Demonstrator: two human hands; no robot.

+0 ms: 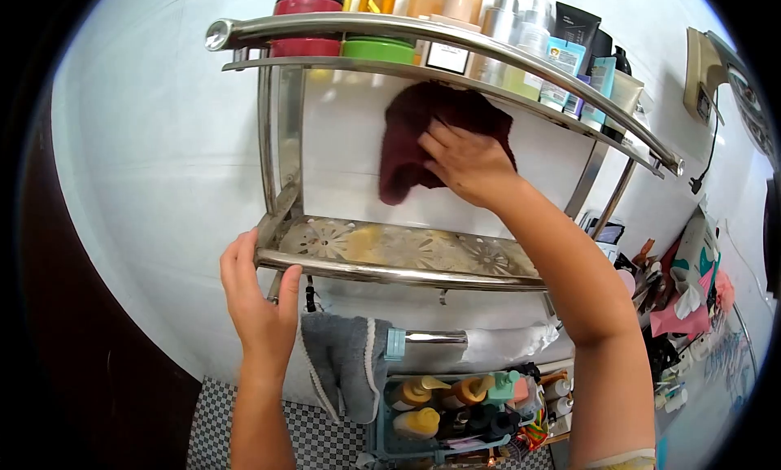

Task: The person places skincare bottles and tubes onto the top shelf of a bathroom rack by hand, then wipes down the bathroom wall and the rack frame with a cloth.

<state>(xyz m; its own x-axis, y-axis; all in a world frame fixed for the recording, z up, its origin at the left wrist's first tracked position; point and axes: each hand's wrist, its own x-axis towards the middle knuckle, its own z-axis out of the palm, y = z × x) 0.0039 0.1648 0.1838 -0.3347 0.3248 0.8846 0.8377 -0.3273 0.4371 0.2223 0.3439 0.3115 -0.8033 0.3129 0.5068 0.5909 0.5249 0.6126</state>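
Observation:
My right hand presses a dark maroon cloth against the white wall between the two tiers of a metal wall shelf. The cloth is bunched under my fingers, and one corner hangs down. At the left end of the lower tier, my left hand grips the corner of the metal rail, fingers on the outer side and thumb in front. That lower tier has a stained, flower-patterned perforated base.
Jars, bottles and tubes crowd the upper tier. Below hang a grey towel and a towel bar. A blue-green basket holds several pump bottles. A plug on a cord hangs at the right.

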